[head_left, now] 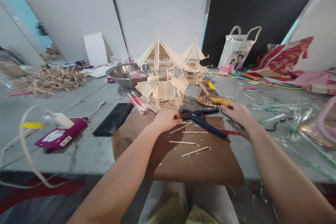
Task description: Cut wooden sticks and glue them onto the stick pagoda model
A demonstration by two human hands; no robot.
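Observation:
My left hand (168,120) is closed at the front of a wooden-stick pavilion model (164,92), beside blue-handled pliers (206,122); its fingertips are hidden, so what it pinches cannot be made out. Loose thin wooden sticks (195,151) lie on a brown paper sheet (183,169) below the hand. On the right, my right hand (237,113) closes its fingers at the end of a yellow tool with a black cord, apparently a glue gun (218,100). Pleated brown paper (206,101) lies under that tool. A smaller stick pavilion (194,64) stands behind.
A metal bowl (126,77) stands behind a black phone (112,119) and packaged red-and-white sticks (137,102). Left are a purple power strip (61,134) with looping cables and a stick pile (55,80). Clear plastic strips (275,108) and a paper bag (236,50) are right.

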